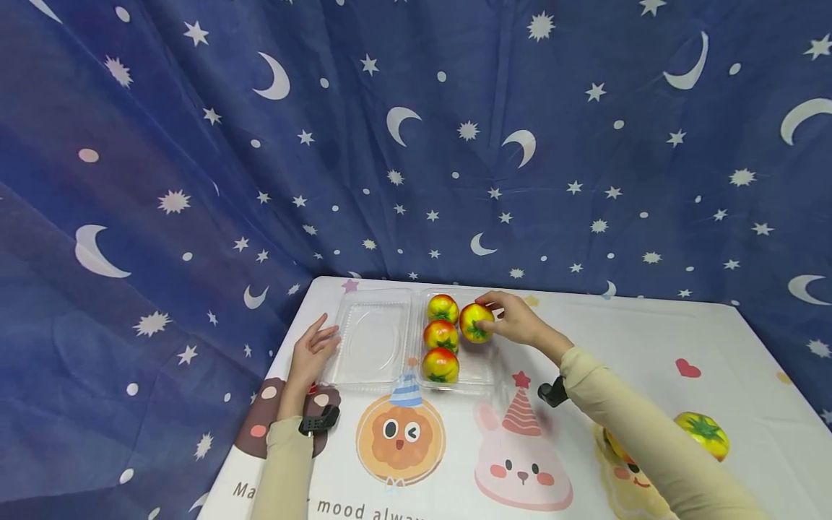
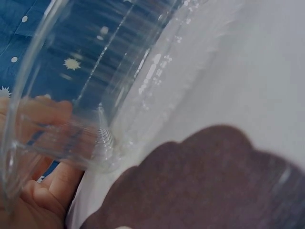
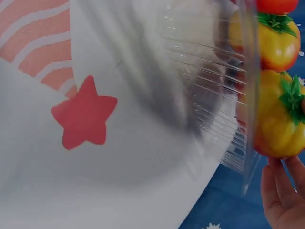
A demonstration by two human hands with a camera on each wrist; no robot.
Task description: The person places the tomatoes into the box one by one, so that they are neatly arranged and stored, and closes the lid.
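the right hand (image 1: 516,321) has thumb and fingers closed round one red-and-yellow fruit (image 1: 471,326), spread only as wide as the fruit itself, its green leaves near the thumb. that held fruit is at the right half of a see-through plastic box (image 1: 477,370), toward the back rim; whether it rests on the floor of the box i cannot tell. close at its left stands a column of three like fruits (image 1: 441,337) along the half's left wall. below the held fruit, bare floor runs between the column and the right wall down to the front rim, the roomiest part of that half.

the left hand (image 1: 313,352) is loosely spread with nothing in its grip, at the outer edge of the box's left half (image 1: 373,339); whether a fingertip touches that edge is unclear. the back rim lies near the table's back edge, where a blue curtain (image 1: 455,195) hangs; the table's left edge is near the left hand. to the right, white tablecloth (image 1: 620,339) stretches wide.

counted: one box in two halves, two hands, two black wrist devices (image 1: 552,392), and six fruits in view: one held, three in the column, two loose fruits (image 1: 705,435) by the right sleeve (image 1: 643,422), one mostly hidden behind it.
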